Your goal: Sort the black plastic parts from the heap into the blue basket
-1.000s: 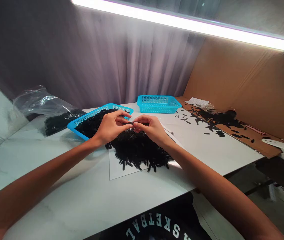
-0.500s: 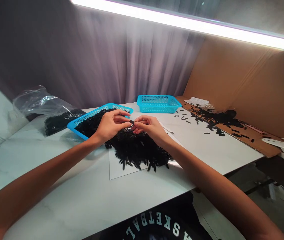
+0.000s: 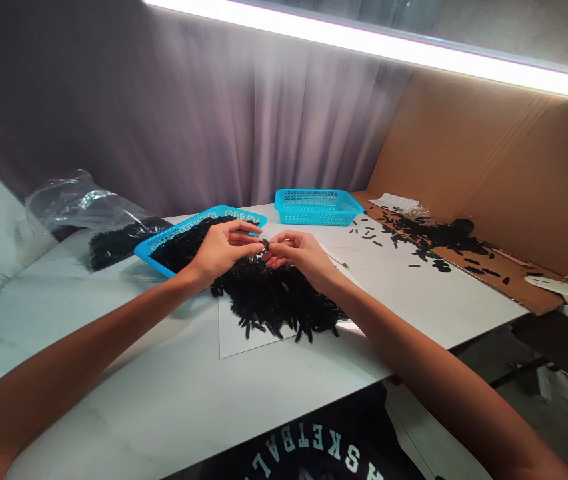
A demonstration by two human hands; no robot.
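Above a heap of small black elongated pieces, my two hands meet with their fingertips almost touching. One small black piece is pinched between them. My left hand has thumb and forefinger closed on its left side, the other fingers loosely curved. My right hand grips its right end between thumb and fingers. Just behind my left hand, a blue perforated basket is full of the same black pieces. The heap lies partly on a white sheet.
A second blue basket stands at the back. On the right, loose black pieces lie scattered over the table and cardboard. A clear plastic bag with black contents lies at the left. A lamp hangs overhead.
Both hands stay nearly in place. The black piece between the fingertips has turned slightly, and the fingers have shifted a little around it.
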